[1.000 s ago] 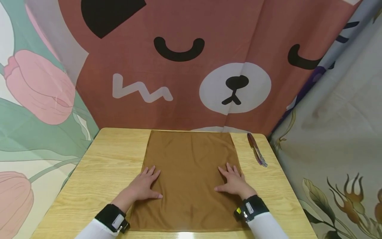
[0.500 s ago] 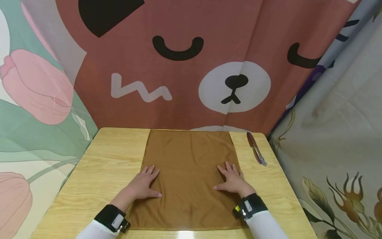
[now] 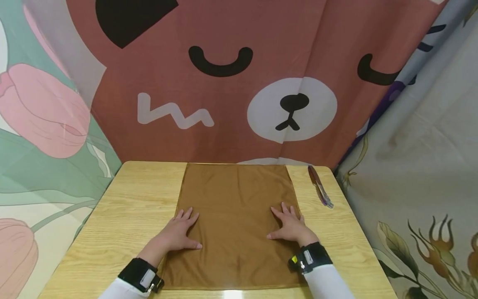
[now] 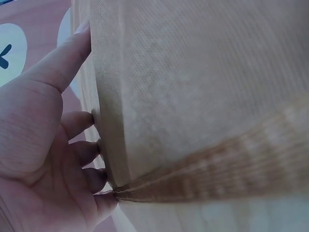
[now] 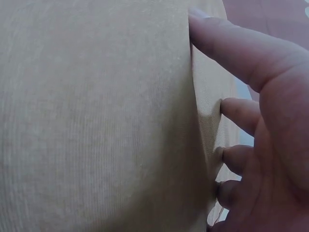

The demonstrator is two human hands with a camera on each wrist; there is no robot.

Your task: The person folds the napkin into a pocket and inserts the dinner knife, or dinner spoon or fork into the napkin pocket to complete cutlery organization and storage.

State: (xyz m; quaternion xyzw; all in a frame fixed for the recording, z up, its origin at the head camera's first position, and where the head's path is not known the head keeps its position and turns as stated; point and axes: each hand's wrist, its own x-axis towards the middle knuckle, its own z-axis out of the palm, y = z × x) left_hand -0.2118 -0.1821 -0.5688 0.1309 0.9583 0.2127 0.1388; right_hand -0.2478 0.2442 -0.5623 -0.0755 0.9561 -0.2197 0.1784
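Observation:
A square brown cloth [image 3: 235, 232] lies spread flat on the wooden table, with faint creases across it. My left hand [image 3: 179, 232] rests on its left edge, fingers spread and thumb pointing inward over the fabric. On the opposite edge rests my right hand [image 3: 291, 226], its fingers likewise apart. In the left wrist view the fingertips of the left hand [image 4: 53, 145] touch the cloth [image 4: 193, 96], which puckers by the little finger. The right wrist view shows the right hand [image 5: 270, 125] with its fingertips against the cloth [image 5: 96, 121].
A slim, dark-handled tool with a clear tip [image 3: 320, 187], like a utility knife, lies on the table [image 3: 142, 199] at the back right. A bear-print curtain [image 3: 168, 145] hangs behind the table. Floral drapes [image 3: 410, 187] hang at both sides.
The whole head view has shifted slightly. Both hands stay in place on the cloth, and the cloth looks the same.

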